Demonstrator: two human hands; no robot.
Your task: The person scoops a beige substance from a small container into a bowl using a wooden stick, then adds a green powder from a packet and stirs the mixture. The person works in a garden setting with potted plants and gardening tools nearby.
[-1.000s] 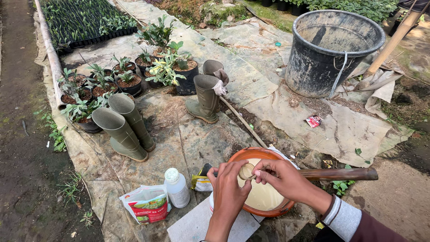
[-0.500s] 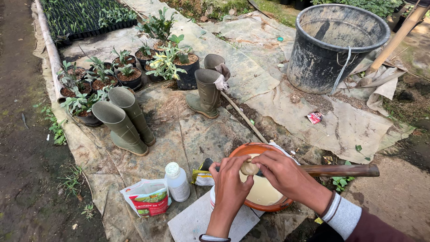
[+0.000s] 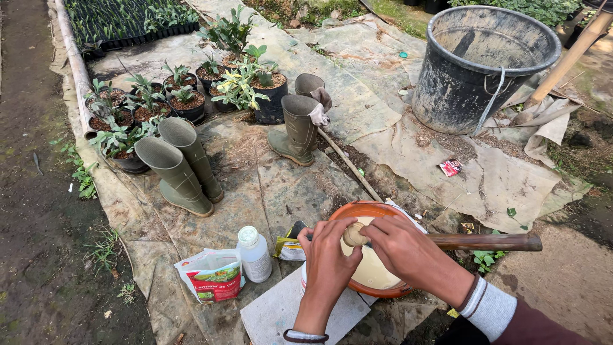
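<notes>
Item: my left hand point(image 3: 329, 255), fingers curled narrowly about a small pale round object point(image 3: 353, 235), gripping it over the orange basin point(image 3: 348, 209). Item: my right hand point(image 3: 408, 249), closed on the same object from the other side, wrist across a brown wooden handle point(image 3: 491, 241). Basin sits on the ground sheet point(image 3: 281, 185), holding cream-coloured liquid point(image 3: 373, 271). Just left of it: white plastic bottle point(image 3: 254, 254), upright; red-and-white sachet point(image 3: 209, 276), lying; small yellow packet point(image 3: 290, 246). Farther off: two pairs of green rubber boots point(image 3: 182, 166), potted plants point(image 3: 255, 86), a large black bucket point(image 3: 482, 64).
</notes>
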